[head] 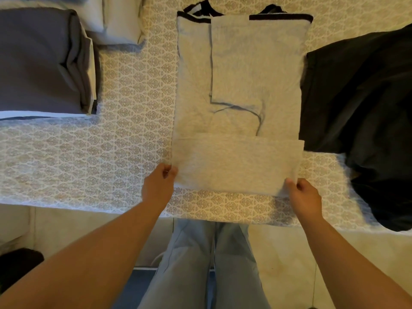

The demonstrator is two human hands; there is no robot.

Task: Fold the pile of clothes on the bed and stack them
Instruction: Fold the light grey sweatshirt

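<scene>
Grey shirt (240,85): flat on bed (124,130), sides folded in, near hem turned up over body
Left hand (159,186): grip pinching near-left corner of fold
Right hand (305,197): grip pinching near-right corner
Advice: carry both corners level toward black-trimmed collar, edges square, then smooth flat
Folded stack (42,61): grey, far left on bed
Dark clothes (365,121): unfolded, right
Surface: patterned bedspread, pale floor below

Warm, dim indoor light; soft focus, wide-angle bending at edges.
</scene>
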